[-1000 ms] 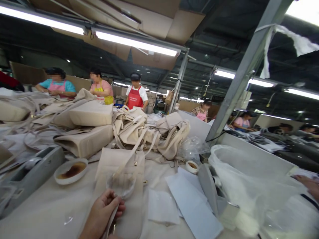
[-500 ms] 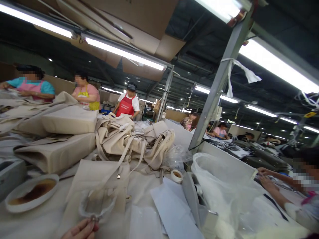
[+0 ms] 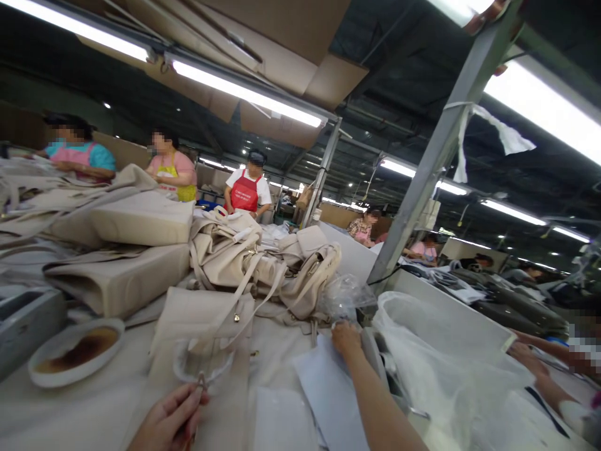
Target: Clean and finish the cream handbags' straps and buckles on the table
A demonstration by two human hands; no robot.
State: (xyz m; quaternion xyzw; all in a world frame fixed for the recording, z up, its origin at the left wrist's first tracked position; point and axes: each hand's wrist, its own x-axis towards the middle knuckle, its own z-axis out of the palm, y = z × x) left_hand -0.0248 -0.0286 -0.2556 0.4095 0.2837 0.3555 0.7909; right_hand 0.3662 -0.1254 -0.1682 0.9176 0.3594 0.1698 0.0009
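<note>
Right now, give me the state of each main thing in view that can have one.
Left hand, pinching a thin piece
Right hand, curled, grip hidden
Front beige bag, lying flat
White dish, upright, holding brown contents
Pale paper, lying flat
Clear plastic, crumpled
Large translucent plastic, slack
Ceiling light, lit

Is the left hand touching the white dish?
Apart. The head view shows pale surface between the left hand and the dish.
</note>
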